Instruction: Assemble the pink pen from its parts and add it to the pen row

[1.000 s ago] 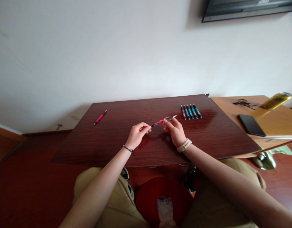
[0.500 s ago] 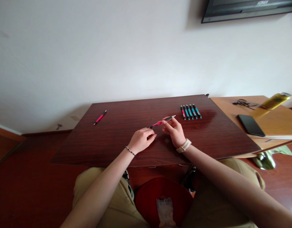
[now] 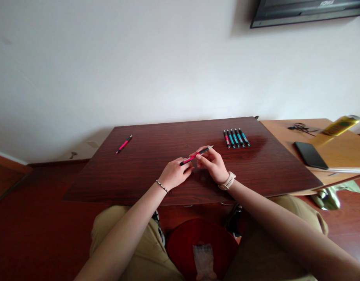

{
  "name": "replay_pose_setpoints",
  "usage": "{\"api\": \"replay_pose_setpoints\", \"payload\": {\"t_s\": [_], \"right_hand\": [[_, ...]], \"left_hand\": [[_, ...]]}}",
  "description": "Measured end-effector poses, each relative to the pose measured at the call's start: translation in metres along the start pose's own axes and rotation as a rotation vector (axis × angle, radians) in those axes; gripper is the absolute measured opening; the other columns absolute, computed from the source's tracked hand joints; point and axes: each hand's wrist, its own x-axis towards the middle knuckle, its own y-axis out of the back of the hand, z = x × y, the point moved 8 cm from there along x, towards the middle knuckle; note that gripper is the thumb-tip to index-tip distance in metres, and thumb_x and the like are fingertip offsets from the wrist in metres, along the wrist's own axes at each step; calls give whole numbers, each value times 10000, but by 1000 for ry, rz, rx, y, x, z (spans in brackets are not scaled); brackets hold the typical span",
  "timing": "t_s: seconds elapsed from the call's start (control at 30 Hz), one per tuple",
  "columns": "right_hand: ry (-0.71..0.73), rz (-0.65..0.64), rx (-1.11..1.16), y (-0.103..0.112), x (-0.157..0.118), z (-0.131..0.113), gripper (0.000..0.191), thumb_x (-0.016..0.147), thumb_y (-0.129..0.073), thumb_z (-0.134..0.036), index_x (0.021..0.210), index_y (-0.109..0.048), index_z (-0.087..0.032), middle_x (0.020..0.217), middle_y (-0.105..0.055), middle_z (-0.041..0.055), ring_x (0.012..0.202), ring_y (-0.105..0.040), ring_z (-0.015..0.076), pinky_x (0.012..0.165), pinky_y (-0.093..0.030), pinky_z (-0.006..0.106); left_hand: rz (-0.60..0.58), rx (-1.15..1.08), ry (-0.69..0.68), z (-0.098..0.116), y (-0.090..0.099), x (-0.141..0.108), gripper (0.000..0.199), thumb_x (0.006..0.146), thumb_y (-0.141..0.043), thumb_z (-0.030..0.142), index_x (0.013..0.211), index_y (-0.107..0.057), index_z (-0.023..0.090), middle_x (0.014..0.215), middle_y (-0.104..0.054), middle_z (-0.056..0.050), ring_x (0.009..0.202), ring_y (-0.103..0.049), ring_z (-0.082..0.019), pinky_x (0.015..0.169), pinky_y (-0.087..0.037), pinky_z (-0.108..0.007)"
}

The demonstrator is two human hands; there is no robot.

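Observation:
My right hand (image 3: 212, 164) pinches a pink and black pen (image 3: 195, 155) above the middle of the dark wooden table (image 3: 139, 171). The pen points up and to the right. My left hand (image 3: 174, 173) rests on the table with its fingers curled, and its fingertips meet the pen's lower left end. A row of several pens (image 3: 236, 138), mostly teal with one pink, lies side by side at the table's far right. Another single pink pen (image 3: 123, 144) lies alone at the far left.
A lighter wooden table (image 3: 341, 152) stands to the right, bearing a black phone (image 3: 310, 155), a yellow bottle (image 3: 339, 125) and a dark cable (image 3: 300, 126). A white wall rises behind, with a dark screen (image 3: 305, 9) at top right. A red object (image 3: 202, 242) sits between my knees.
My left hand dropped from the raised pen to the table, then closed in on the pen's lower end. My right hand drew the pen slightly down and toward me.

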Motion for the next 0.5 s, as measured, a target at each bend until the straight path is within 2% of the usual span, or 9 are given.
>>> {"api": "replay_pose_setpoints", "payload": {"t_s": [0.17,0.33,0.5], "right_hand": [[5,-47,-34,-6,-3,-2,368,910,-797,-558,1067,-656,-258,1004,-783,51,658,-631,153,644,-553,323],[31,28,-16,0,-4,-6,360,920,-789,-550,1086,-644,-264,1088,-788,73,662,-629,160,640,-559,343],[61,-40,-40,-8,-8,-10,310,937,-782,-514,1070,-659,-262,1095,-778,71,673,-644,160,657,-557,348]], "left_hand": [[1,-8,-17,0,-1,0,198,1053,-589,279,957,-748,209,997,-738,-104,942,-677,-252,832,-552,-381],[0,-14,-10,-1,-1,0,220,1055,-593,298,916,-743,216,994,-731,-104,949,-670,-257,841,-551,-387],[12,-16,-14,0,0,-1,227,1060,-584,304,935,-747,207,976,-723,-105,930,-663,-252,832,-544,-376]]}}
